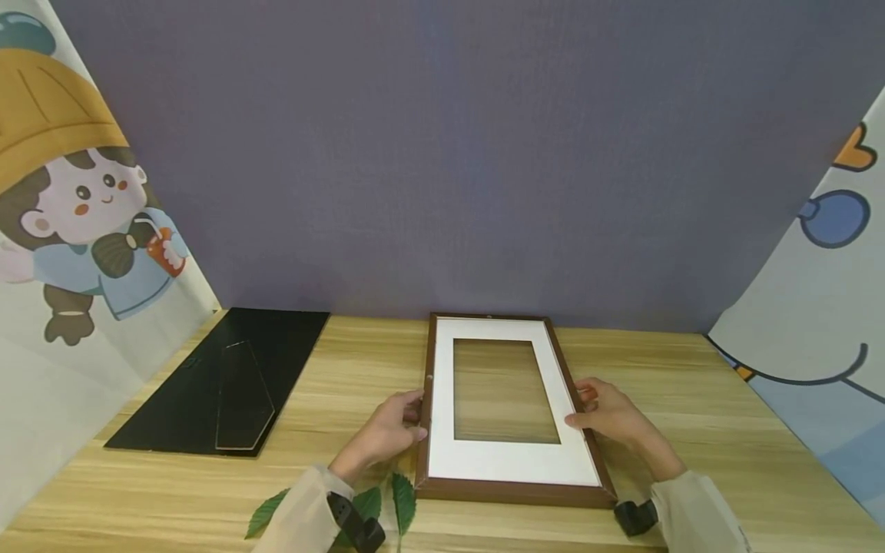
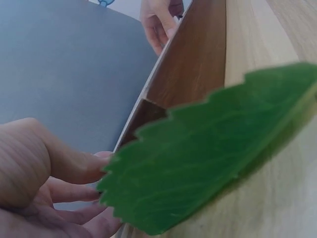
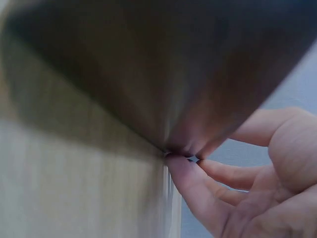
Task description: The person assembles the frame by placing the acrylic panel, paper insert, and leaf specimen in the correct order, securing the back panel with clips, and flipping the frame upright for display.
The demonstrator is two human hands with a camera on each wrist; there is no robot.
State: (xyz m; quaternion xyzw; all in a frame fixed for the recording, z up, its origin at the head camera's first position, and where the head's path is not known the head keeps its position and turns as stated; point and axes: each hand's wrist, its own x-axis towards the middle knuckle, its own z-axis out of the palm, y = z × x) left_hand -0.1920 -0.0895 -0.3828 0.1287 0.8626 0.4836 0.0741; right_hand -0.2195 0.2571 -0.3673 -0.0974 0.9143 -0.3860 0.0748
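A brown picture frame (image 1: 515, 492) with a white mat (image 1: 512, 463) inside lies on the wooden table. The table's grain shows through the mat's rectangular opening. My left hand (image 1: 387, 430) holds the frame's left side, thumb and fingers at the edge. On the opposite side my right hand (image 1: 615, 415) grips the frame, its thumb over the top and fingertips at the outer edge. In the right wrist view, the fingertips of my right hand (image 3: 247, 183) meet the frame's underside (image 3: 163, 74), which looks dark and blurred.
A black backing board (image 1: 180, 384) with a fold-out stand (image 1: 242, 399) lies at the left. Green serrated leaves (image 1: 404, 503) lie by my left sleeve; one leaf (image 2: 198, 153) fills much of the left wrist view. Behind the table (image 1: 705, 430) rises a grey-purple panel (image 1: 484, 153).
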